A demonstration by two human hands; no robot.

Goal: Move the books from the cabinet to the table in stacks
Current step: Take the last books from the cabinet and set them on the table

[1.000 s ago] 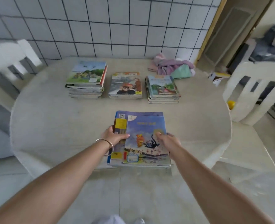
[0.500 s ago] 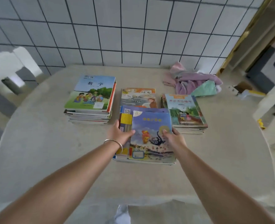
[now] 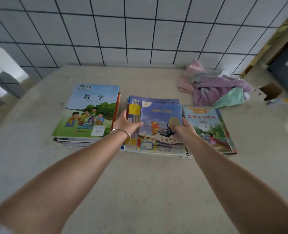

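Left hand (image 3: 126, 123) and right hand (image 3: 182, 128) grip blue-cover book bundle (image 3: 158, 125) atop middle stack on table (image 3: 140, 183). Risk: misaligned bundle slides on release, nudging math-book stack (image 3: 89, 112) or right stack (image 3: 209, 129).

Three book stacks sit in a row on the table (image 3: 140, 183), near the wall (image 3: 140, 31) behind it. The left stack (image 3: 87, 112) stands just beside the middle stack (image 3: 158, 125), with the right stack (image 3: 209, 129) touching the middle one's other side. Behind the right stack lies a cloth heap (image 3: 212, 86). The left hand (image 3: 126, 124) grips the middle stack's left edge, the right hand (image 3: 183, 129) its right edge.
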